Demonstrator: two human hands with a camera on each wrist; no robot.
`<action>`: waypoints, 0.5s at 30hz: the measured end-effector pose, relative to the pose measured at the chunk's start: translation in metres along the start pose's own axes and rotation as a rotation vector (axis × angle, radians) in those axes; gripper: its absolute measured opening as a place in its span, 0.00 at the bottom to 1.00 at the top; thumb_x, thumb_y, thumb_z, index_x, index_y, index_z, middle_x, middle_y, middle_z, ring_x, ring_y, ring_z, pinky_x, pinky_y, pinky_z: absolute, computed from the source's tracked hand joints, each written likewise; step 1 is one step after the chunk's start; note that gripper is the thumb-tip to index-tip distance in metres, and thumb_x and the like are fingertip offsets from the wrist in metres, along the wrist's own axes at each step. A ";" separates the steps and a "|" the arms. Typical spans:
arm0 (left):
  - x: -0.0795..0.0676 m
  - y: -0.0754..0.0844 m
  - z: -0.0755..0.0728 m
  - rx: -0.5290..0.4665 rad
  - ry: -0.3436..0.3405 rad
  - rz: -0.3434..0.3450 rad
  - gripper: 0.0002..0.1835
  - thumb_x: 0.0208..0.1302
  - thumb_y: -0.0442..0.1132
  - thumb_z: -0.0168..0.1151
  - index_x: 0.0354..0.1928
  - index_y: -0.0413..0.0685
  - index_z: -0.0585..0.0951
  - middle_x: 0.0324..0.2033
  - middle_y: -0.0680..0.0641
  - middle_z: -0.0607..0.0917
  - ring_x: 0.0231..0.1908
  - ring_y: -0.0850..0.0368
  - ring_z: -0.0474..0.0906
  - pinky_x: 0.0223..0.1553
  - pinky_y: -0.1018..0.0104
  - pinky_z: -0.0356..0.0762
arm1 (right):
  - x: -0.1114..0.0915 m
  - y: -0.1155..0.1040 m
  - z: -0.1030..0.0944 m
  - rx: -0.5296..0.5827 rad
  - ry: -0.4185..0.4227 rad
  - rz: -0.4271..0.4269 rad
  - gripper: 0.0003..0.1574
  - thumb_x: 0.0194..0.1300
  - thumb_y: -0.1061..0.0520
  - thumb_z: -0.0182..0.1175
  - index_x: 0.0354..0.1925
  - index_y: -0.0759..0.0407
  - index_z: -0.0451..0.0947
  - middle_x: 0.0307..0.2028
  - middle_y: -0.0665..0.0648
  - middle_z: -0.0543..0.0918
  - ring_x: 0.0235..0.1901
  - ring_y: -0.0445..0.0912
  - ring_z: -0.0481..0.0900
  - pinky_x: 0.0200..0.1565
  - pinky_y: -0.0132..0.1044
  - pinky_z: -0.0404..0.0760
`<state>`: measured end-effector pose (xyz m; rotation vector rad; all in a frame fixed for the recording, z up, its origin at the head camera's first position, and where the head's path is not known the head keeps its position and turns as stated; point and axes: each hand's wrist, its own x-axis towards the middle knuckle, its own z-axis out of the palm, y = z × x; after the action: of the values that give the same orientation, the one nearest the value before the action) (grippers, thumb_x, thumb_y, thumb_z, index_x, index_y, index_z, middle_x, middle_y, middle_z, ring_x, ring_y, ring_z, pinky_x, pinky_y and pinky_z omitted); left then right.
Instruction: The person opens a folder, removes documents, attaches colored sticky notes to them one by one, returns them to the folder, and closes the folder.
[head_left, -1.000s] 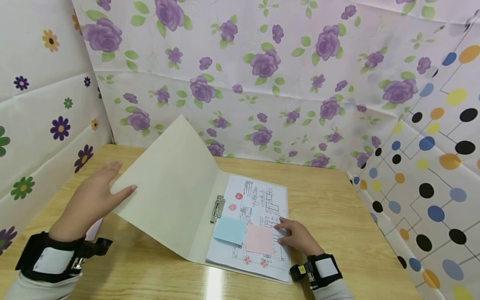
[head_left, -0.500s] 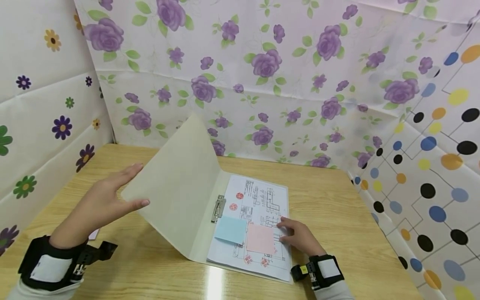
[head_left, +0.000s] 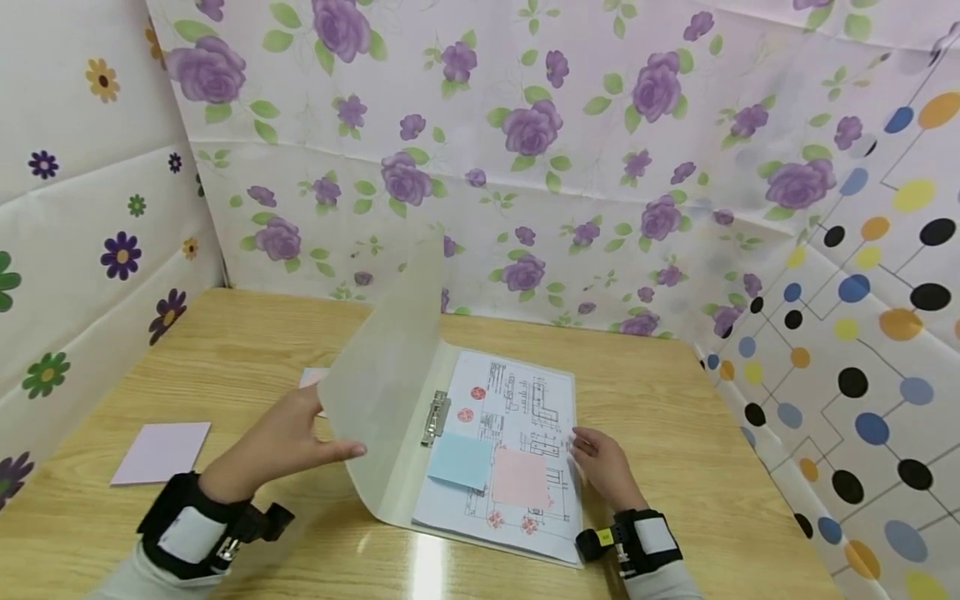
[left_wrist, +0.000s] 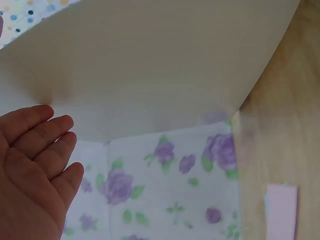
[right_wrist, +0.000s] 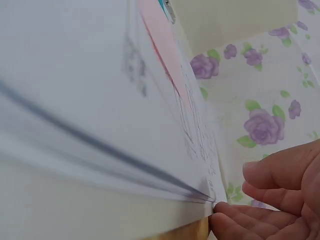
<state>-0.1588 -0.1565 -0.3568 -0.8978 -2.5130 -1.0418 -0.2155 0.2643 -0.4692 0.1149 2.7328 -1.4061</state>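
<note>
A cream folder lies on the wooden table with its front cover raised and bowed. My left hand is at the cover's free edge, thumb on the inner side; in the left wrist view its nearly straight fingers touch the outer face. Inside the folder lie sheets of technical drawings with red stamps, beside a metal clip. A blue sticky note and a pink sticky note are on the top sheet. My right hand rests loosely against the right edge of the sheets and folder.
A lilac pad of notes lies at the left of the wooden table. Another pink and blue note shows partly behind the raised cover. Flower-printed cloth hangs at the back, dotted cloth at the right.
My left hand has moved rightward, swinging the cover up and toward the sheets. The notes on the left have come into view. My right hand has drawn back slightly to the sheets' edge.
</note>
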 end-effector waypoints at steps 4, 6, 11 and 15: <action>0.000 -0.002 0.020 -0.084 -0.074 -0.018 0.45 0.40 0.48 0.72 0.63 0.48 0.64 0.57 0.46 0.72 0.54 0.51 0.71 0.47 0.53 0.74 | 0.003 0.000 0.000 -0.008 0.022 0.032 0.27 0.63 0.61 0.52 0.61 0.63 0.63 0.59 0.65 0.67 0.58 0.57 0.67 0.54 0.47 0.71; 0.000 -0.003 0.029 -0.102 -0.112 -0.039 0.45 0.40 0.51 0.70 0.64 0.48 0.64 0.60 0.45 0.69 0.58 0.48 0.67 0.50 0.50 0.72 | 0.003 0.001 -0.002 -0.025 0.035 0.036 0.28 0.63 0.59 0.51 0.61 0.62 0.63 0.60 0.65 0.66 0.58 0.58 0.66 0.54 0.48 0.70; -0.002 -0.007 0.043 -0.079 -0.223 -0.087 0.50 0.40 0.61 0.65 0.65 0.44 0.61 0.63 0.40 0.63 0.62 0.42 0.59 0.56 0.46 0.63 | 0.000 0.001 -0.010 -0.041 0.054 0.018 0.28 0.66 0.56 0.48 0.62 0.62 0.60 0.62 0.65 0.63 0.59 0.59 0.64 0.54 0.50 0.70; -0.002 -0.009 0.052 -0.045 -0.301 -0.073 0.52 0.42 0.63 0.62 0.66 0.41 0.58 0.64 0.38 0.61 0.62 0.41 0.58 0.58 0.47 0.60 | -0.003 0.003 -0.019 -0.005 0.061 0.023 0.28 0.68 0.52 0.45 0.63 0.60 0.58 0.63 0.65 0.60 0.59 0.59 0.64 0.54 0.50 0.70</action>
<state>-0.1639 -0.1255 -0.3996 -1.0519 -2.7961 -1.0580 -0.2127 0.2815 -0.4602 0.1917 2.7738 -1.4121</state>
